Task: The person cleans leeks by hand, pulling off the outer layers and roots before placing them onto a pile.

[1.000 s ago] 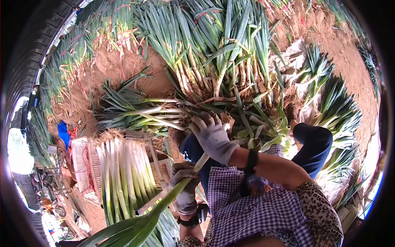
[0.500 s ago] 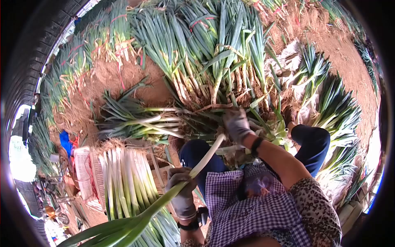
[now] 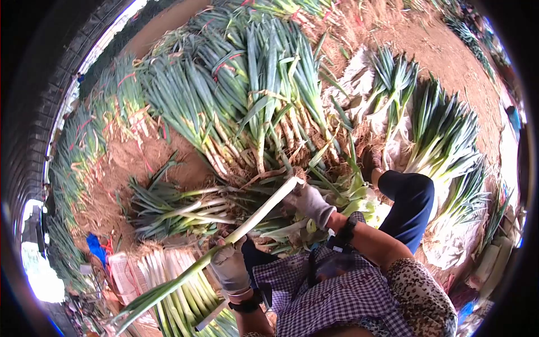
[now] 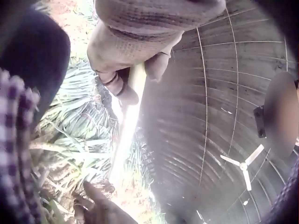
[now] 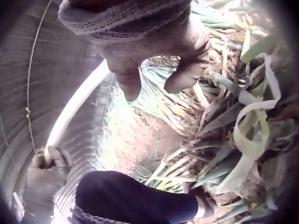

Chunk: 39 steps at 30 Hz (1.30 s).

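A long green onion (image 3: pixel 259 218) slants across the front of me, its white root end up at the right and its green leaves trailing down to the lower left. My gloved left hand (image 3: pixel 231 267) grips it around the stalk; the left wrist view shows thumb and fingers wrapped about the stem. Close by the root end is my gloved right hand (image 3: pixel 311 203). In the right wrist view its thumb and fingers (image 5: pixel 128 84) are spread apart with nothing between them, and the stalk passes behind them. Stripped outer leaves (image 5: pixel 250 140) lie below this hand.
Peeled green onions (image 3: pixel 174 275) are stacked at my lower left beside a pale plastic basket (image 3: pixel 123 272). Unpeeled ones (image 3: pixel 191 210) lie on the ground ahead. Large bundles (image 3: pixel 269 84) stand behind them, with more (image 3: pixel 443 123) at the right. My bent knee (image 3: pixel 412 196) is at the right.
The right hand first moved from the stalk out to the right, then came back near the root end. The left hand keeps its grip while the root end has risen. The head view has shifted.
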Tool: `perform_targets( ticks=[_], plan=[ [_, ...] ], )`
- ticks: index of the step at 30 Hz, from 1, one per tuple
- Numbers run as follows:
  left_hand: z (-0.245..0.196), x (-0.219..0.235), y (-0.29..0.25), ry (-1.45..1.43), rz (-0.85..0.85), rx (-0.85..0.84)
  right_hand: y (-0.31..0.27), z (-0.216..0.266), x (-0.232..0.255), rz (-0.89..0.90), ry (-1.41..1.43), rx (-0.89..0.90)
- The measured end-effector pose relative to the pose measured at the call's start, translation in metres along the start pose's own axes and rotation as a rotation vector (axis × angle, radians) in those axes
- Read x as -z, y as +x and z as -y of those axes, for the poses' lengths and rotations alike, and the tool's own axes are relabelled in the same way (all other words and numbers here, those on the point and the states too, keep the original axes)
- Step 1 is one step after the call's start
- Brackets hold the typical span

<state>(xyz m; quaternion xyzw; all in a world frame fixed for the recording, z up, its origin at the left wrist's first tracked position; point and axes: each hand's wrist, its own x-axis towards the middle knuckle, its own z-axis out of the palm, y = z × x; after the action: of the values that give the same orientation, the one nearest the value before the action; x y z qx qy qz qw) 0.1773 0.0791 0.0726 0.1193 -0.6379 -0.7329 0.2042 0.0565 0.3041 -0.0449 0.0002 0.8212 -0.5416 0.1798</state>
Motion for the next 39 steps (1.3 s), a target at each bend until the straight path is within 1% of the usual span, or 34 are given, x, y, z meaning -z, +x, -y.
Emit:
perform_targets(
  ticks=[1,2,4,5,6,8,9,10,11,12,13,14,15,16,17,18,19,20,22,23,24,25,26,27,28,30,32,33,35,36,37,38,39],
  plan=[
    [0.009,0.001,0.005,0.51,-0.014,-0.228,0.002,0.003,0.013,0.014,-0.113,0.127],
    [0.013,-0.003,0.008,0.536,-0.012,-0.136,0.009,0.043,0.056,0.026,-0.11,-0.317],
    [0.021,-0.011,0.012,0.594,-0.001,0.049,0.052,-0.021,0.1,-0.228,-0.238,0.02],
    [0.033,-0.021,0.016,0.393,-0.024,0.045,0.058,-0.022,0.099,-0.37,-0.346,-0.025],
    [0.043,-0.023,0.02,0.322,-0.032,0.056,0.064,-0.032,0.109,-0.262,-0.442,-0.065],
    [0.056,-0.003,0.033,0.431,0.055,0.019,0.059,-0.057,0.123,-0.192,-0.442,0.005],
    [0.055,0.002,0.043,0.382,0.117,0.05,0.052,-0.051,0.141,-0.11,-0.479,-0.041],
    [0.052,0.005,0.052,0.041,0.092,0.188,0.051,-0.051,0.15,-0.001,-0.549,-0.065],
    [0.043,0.001,0.062,-0.299,0.025,0.318,0.045,-0.047,0.149,0.01,-0.561,0.048],
    [0.043,0.003,0.069,-0.223,-0.026,0.334,0.037,-0.06,0.129,0.033,-0.612,0.229],
    [0.03,-0.023,0.074,0.069,-0.007,0.323,0.031,-0.073,0.109,0.046,-0.665,0.412],
    [0.017,-0.049,0.079,0.362,0.009,0.316,0.025,-0.074,0.092,0.098,-0.565,0.355],
    [0.023,-0.064,0.087,0.284,0.05,0.271,0.019,-0.073,0.074,0.144,-0.465,0.295],
    [0.029,-0.079,0.095,0.205,0.09,0.229,0.006,-0.05,0.07,0.22,-0.155,-0.073],
    [0.027,-0.101,0.107,0.336,0.213,0.177,0.006,-0.079,0.049,0.149,-0.075,-0.048],
    [0.016,-0.134,0.114,0.215,0.359,0.23,0.007,-0.11,0.029,0.078,0.004,-0.023],
    [0.002,-0.172,0.118,0.169,0.444,0.285,0.002,-0.11,0.026,0.009,0.094,-0.013],
    [-0.006,-0.209,0.122,0.126,0.53,0.343,0.001,-0.106,0.031,-0.02,0.255,-0.057],
    [0.009,-0.274,0.125,0.173,0.643,0.4,0.003,-0.101,0.044,-0.072,0.571,-0.135],
    [0.02,-0.303,0.123,0.209,0.717,0.289,0.006,-0.106,0.059,0.006,0.925,-0.276],
    [0.03,-0.325,0.12,0.243,0.785,0.177,0.013,-0.107,0.082,-0.041,0.868,-0.266],
    [0.037,-0.338,0.117,0.213,0.823,0.206,0.023,-0.11,0.107,-0.083,1.045,-0.384],
    [0.044,-0.345,0.117,0.187,0.848,0.237,0.042,-0.134,0.123,-0.274,0.553,-0.314],
    [0.065,-0.338,0.118,0.228,0.894,0.304,0.066,-0.176,0.134,-0.356,1.026,-0.213],
    [0.081,-0.329,0.117,0.284,0.934,0.305,0.083,-0.194,0.152,-0.476,1.232,-0.204],
    [0.115,-0.299,0.108,0.268,0.874,0.594,0.09,-0.213,0.211,-0.511,1.331,-0.255],
    [0.157,-0.256,0.1,0.329,0.926,0.621,0.109,-0.277,0.241,-0.542,1.242,-0.375],
    [0.166,-0.239,0.096,0.428,0.923,0.635,0.113,-0.278,0.248,-0.637,1.108,-0.316],
    [0.182,-0.209,0.093,0.505,0.903,0.623,0.121,-0.264,0.265,-0.769,0.96,-0.512],
    [0.183,-0.199,0.095,0.542,0.898,0.62,0.125,-0.261,0.27,-0.812,0.933,-0.773],
    [0.184,-0.191,0.098,0.565,0.899,0.644,0.136,-0.287,0.262,-0.739,0.722,-0.526],
    [0.189,-0.183,0.099,0.57,0.886,0.629,0.142,-0.283,0.25,-0.68,0.771,-0.534],
    [0.196,-0.175,0.101,0.574,0.875,0.611,0.153,-0.291,0.232,-0.649,0.587,-0.48]
  ],
)
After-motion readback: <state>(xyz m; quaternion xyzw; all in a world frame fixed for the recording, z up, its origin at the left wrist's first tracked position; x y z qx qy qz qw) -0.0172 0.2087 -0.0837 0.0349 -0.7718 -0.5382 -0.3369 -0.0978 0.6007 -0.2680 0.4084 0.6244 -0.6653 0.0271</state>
